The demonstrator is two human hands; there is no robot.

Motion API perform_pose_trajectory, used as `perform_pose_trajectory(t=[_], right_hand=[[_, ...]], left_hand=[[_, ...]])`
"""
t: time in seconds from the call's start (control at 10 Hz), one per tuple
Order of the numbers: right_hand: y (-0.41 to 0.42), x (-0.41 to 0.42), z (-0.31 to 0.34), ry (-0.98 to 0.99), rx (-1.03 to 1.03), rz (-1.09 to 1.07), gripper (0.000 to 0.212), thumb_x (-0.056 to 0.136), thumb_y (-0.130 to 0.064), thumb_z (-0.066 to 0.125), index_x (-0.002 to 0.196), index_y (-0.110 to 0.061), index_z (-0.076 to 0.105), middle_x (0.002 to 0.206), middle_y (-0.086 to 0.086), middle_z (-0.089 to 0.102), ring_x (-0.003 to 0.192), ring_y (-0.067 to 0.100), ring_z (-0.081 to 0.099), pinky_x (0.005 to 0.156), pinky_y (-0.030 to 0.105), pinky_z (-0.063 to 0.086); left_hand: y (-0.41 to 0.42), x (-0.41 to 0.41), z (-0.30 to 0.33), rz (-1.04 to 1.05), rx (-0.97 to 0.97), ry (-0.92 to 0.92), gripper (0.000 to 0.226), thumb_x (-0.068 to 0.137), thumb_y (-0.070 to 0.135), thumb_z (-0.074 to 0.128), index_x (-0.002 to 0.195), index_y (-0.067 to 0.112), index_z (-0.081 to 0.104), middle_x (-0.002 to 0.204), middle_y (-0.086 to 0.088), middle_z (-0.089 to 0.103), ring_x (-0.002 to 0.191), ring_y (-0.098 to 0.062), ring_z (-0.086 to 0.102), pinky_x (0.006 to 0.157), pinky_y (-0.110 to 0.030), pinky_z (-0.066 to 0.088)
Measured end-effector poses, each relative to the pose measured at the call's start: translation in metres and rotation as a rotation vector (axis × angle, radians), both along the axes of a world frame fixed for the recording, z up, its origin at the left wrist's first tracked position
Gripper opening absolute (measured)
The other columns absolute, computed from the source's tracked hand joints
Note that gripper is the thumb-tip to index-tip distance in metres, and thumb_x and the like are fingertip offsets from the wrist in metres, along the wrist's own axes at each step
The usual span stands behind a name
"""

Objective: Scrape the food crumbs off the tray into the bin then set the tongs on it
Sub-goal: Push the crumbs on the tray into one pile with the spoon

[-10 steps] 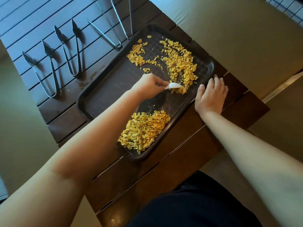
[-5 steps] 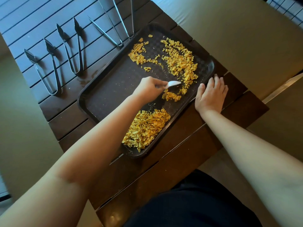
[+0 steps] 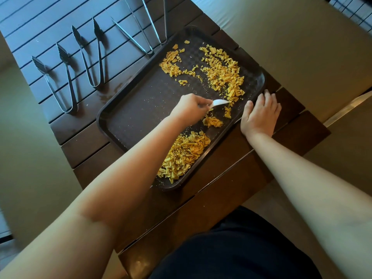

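Note:
A dark brown tray (image 3: pixel 128 117) lies slantwise on a slatted wooden table (image 3: pixel 84 146). Yellow crumbs are strewn across its far end (image 3: pixel 223 73), a small clump (image 3: pixel 213 121) lies mid-tray, and a big heap (image 3: pixel 183 154) sits near the front corner. My left hand (image 3: pixel 189 107) grips a small white scraper (image 3: pixel 219 102) whose blade points at the far crumbs. My right hand (image 3: pixel 259 111) lies flat with straight fingers against the tray's right rim. Several metal tongs (image 3: pixel 64 81) (image 3: pixel 94 57) (image 3: pixel 141 27) lie on the table left of and beyond the tray. No bin is in view.
The table's near edge (image 3: pixel 201 198) is right in front of my dark-clothed lap (image 3: pixel 237 248). Beige floor surrounds the table on the left and right. A dark wire grid (image 3: pixel 350 9) shows at the top right corner.
My left hand dragged a small clump of crumbs toward the front heap, then drew the scraper back up toward the far crumbs. My right hand stayed at the tray's rim.

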State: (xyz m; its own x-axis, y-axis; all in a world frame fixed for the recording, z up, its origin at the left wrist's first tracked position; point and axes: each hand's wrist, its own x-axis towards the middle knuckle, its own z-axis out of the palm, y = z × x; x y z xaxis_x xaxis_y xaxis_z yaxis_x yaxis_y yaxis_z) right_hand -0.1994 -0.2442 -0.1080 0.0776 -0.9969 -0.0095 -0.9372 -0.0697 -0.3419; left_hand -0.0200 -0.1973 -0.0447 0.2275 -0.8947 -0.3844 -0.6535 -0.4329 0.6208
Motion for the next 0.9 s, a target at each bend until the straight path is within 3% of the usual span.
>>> perform_pose_trajectory(t=[0.1, 0.2, 0.3, 0.4, 0.5, 0.6, 0.7, 0.8, 0.9], right_hand=[[0.000, 0.000, 0.001, 0.000, -0.001, 0.000, 0.053, 0.100, -0.033, 0.029, 0.139, 0.000, 0.040, 0.151, 0.015, 0.032, 0.144, 0.030, 0.019, 0.117, 0.046, 0.010], [-0.001, -0.001, 0.000, 0.006, -0.002, -0.002, 0.053, 0.099, -0.034, 0.028, 0.139, -0.001, 0.039, 0.151, 0.015, 0.031, 0.144, 0.029, 0.019, 0.117, 0.045, 0.010], [-0.001, -0.001, 0.000, 0.013, -0.006, 0.002, 0.055, 0.099, -0.036, 0.026, 0.139, -0.001, 0.040, 0.151, 0.015, 0.032, 0.144, 0.029, 0.020, 0.117, 0.045, 0.011], [0.000, -0.001, 0.001, 0.008, -0.004, 0.003, 0.054, 0.099, -0.035, 0.027, 0.139, -0.001, 0.040, 0.151, 0.015, 0.032, 0.144, 0.030, 0.020, 0.117, 0.046, 0.011], [0.000, -0.001, 0.001, 0.007, 0.000, 0.001, 0.054, 0.100, -0.034, 0.028, 0.140, -0.001, 0.039, 0.152, 0.015, 0.031, 0.144, 0.030, 0.019, 0.117, 0.046, 0.010], [0.000, -0.001, 0.000, 0.009, 0.003, 0.003, 0.054, 0.100, -0.034, 0.028, 0.140, -0.001, 0.038, 0.152, 0.015, 0.030, 0.144, 0.029, 0.019, 0.117, 0.046, 0.010], [0.000, -0.001, 0.000, 0.014, 0.002, 0.005, 0.054, 0.100, -0.035, 0.027, 0.140, -0.001, 0.038, 0.152, 0.015, 0.030, 0.144, 0.030, 0.019, 0.117, 0.046, 0.010], [0.000, -0.001, 0.001, 0.016, 0.005, 0.003, 0.054, 0.100, -0.035, 0.027, 0.140, -0.001, 0.039, 0.152, 0.015, 0.031, 0.144, 0.030, 0.019, 0.117, 0.046, 0.011], [0.000, -0.001, 0.001, 0.013, 0.003, 0.003, 0.054, 0.100, -0.035, 0.027, 0.140, -0.001, 0.039, 0.152, 0.015, 0.030, 0.144, 0.030, 0.019, 0.117, 0.045, 0.010]], left_hand=[[0.003, -0.002, 0.004, -0.134, 0.075, -0.022, 0.025, 0.090, 0.021, 0.058, 0.113, 0.027, 0.067, 0.091, 0.011, 0.061, 0.066, -0.004, 0.053, 0.054, -0.006, 0.042], [0.010, 0.007, 0.007, -0.215, 0.114, -0.069, 0.023, 0.088, 0.024, 0.061, 0.110, 0.029, 0.069, 0.102, 0.009, 0.065, 0.084, -0.008, 0.060, 0.075, -0.020, 0.051], [0.019, 0.025, 0.014, -0.238, 0.151, -0.064, 0.022, 0.088, 0.024, 0.061, 0.108, 0.030, 0.069, 0.097, 0.010, 0.066, 0.077, -0.007, 0.057, 0.066, -0.018, 0.045], [0.021, 0.034, 0.011, -0.059, 0.076, -0.026, 0.023, 0.091, 0.024, 0.058, 0.111, 0.029, 0.067, 0.091, 0.010, 0.063, 0.062, -0.005, 0.049, 0.052, -0.011, 0.038], [0.024, 0.035, 0.003, 0.091, -0.002, -0.043, 0.026, 0.093, 0.022, 0.054, 0.117, 0.024, 0.065, 0.105, 0.006, 0.063, 0.067, -0.002, 0.048, 0.057, -0.011, 0.037], [0.031, 0.031, 0.002, -0.009, 0.041, -0.033, 0.026, 0.093, 0.022, 0.055, 0.116, 0.025, 0.065, 0.100, 0.007, 0.061, 0.068, -0.004, 0.048, 0.055, -0.012, 0.037], [0.037, 0.030, 0.009, -0.196, 0.127, -0.065, 0.025, 0.091, 0.022, 0.058, 0.114, 0.025, 0.066, 0.097, 0.009, 0.060, 0.081, -0.008, 0.054, 0.063, -0.016, 0.041], [0.032, 0.028, 0.011, -0.205, 0.103, -0.076, 0.025, 0.091, 0.022, 0.057, 0.114, 0.025, 0.067, 0.097, 0.010, 0.062, 0.078, -0.006, 0.054, 0.062, -0.014, 0.041], [0.020, 0.017, 0.009, -0.057, 0.010, -0.044, 0.026, 0.092, 0.022, 0.054, 0.115, 0.025, 0.066, 0.098, 0.007, 0.059, 0.068, -0.008, 0.052, 0.048, -0.008, 0.039]])
